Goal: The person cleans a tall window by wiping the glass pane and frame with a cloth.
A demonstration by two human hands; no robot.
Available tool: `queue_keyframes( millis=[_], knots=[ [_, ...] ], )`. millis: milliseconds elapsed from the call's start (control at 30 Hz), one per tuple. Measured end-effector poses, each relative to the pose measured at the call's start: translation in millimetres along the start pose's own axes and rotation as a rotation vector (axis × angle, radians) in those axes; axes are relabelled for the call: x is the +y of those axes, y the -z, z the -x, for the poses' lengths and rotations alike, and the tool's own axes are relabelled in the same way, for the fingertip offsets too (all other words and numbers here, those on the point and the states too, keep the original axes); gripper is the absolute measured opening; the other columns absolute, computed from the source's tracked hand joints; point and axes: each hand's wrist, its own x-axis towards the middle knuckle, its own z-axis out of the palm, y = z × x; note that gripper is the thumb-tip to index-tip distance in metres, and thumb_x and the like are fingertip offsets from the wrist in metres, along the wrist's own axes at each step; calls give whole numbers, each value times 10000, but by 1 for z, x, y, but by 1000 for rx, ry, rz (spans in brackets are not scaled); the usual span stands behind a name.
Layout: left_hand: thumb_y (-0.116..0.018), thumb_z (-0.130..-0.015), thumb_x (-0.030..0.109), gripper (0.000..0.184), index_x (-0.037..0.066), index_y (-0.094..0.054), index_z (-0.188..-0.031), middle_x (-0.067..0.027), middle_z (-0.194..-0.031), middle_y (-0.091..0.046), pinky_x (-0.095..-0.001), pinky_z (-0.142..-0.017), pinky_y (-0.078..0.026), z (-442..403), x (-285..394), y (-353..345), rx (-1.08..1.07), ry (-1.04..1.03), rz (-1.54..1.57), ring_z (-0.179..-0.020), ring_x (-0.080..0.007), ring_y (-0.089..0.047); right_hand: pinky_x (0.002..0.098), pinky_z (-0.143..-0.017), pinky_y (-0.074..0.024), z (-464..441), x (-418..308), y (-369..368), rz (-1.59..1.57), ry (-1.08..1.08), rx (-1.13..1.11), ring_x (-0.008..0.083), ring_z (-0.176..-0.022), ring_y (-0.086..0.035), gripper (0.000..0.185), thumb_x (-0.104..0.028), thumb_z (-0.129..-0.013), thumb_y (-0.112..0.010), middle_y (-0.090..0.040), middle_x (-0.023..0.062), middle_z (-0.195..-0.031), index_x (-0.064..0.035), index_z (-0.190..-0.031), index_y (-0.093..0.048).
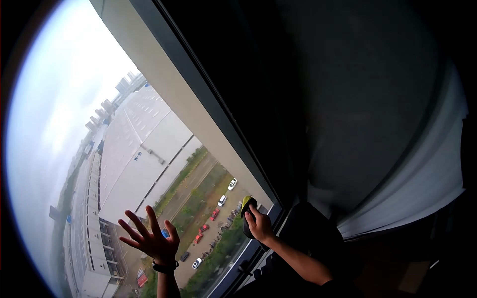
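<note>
My left hand (150, 237) is raised before the window glass (198, 193), its fingers spread wide and nothing in them. Whether the palm touches the pane cannot be told. A dark band (165, 267) circles that wrist. Farther right, my right hand (260, 224) is closed around a small black-and-yellow handheld object (247, 209), whose exact kind I cannot make out. It is held close to the lower corner of the window, and my fingers hide part of it.
A dark window frame (218, 99) runs diagonally across the view. Dark cloth (367, 99) and a pale curtain (422, 193) hang to the right. Outside, far below, lie a large grey-roofed building (149, 119) and several parked cars.
</note>
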Motion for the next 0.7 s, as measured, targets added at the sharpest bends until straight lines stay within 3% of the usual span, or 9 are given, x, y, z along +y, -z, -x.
queue_keyframes(
  millis=[200, 400, 467, 533, 600, 633, 700],
  knots=[
    [-575, -752, 296, 715, 233, -382, -1437, -184, -1542, -190, -699, -1053, -3, -2, -1, 2, -18, -23, 35, -1417, -446, -104, 397, -571, -472, -7, -60, 5, -162, 54, -90, 368, -671, -633, 406, -267, -945, -510, -617, 230, -718, 39, -1209, -547],
    [-564, -760, 313, 662, 259, -424, -1404, -196, -1528, -225, -690, -1054, 31, 3, 1, 1, -37, -9, 49, -1399, -478, -144, 428, -503, -461, -51, -153, -4, -159, 510, -136, 352, -576, -604, 318, -254, -948, -503, -609, 167, -694, -43, -1185, -528],
    [-569, -752, 301, 661, 254, -434, -1397, -200, -1524, -233, -685, -1057, 32, 5, 3, 0, -40, 0, 52, -1398, -482, -142, 419, -464, -465, -56, -176, -5, -74, 599, -185, 333, -562, -604, 244, -240, -924, -537, -601, 136, -677, -73, -1101, -545],
    [-566, -749, 299, 657, 246, -442, -1392, -204, -1521, -239, -676, -1064, 30, 5, 6, 0, -32, -1, 47, -1397, -483, -143, 400, -442, -465, -64, -162, -22, 17, 614, -207, 318, -548, -603, 236, -220, -891, -574, -597, 115, -666, -82, -1081, -552],
    [-561, -751, 295, 652, 239, -446, -1390, -204, -1519, -242, -671, -1069, 25, 6, 6, 0, -40, 4, 29, -1396, -485, -144, 381, -444, -484, -71, -125, -33, 66, 688, -120, 299, -542, -613, 315, -215, -885, -584, -596, 117, -641, -116, -1180, -535],
    [-556, -757, 293, 648, 237, -441, -1392, -204, -1520, -239, -671, -1069, 27, 6, 5, -1, -26, -7, 28, -1396, -485, -144, 378, -444, -488, -71, -113, -30, 103, 615, -128, 291, -550, -621, 333, -204, -859, -606, -610, 113, -658, -112, -1172, -543],
    [-554, -761, 296, 651, 238, -432, -1398, -204, -1521, -236, -675, -1066, 30, 5, 7, -2, -27, 2, 28, -1396, -487, -140, 393, -458, -492, -69, -83, -24, 141, 533, -98, 303, -567, -628, 185, -196, -853, -596, -616, 125, -657, -83, -999, -586]
  ],
)
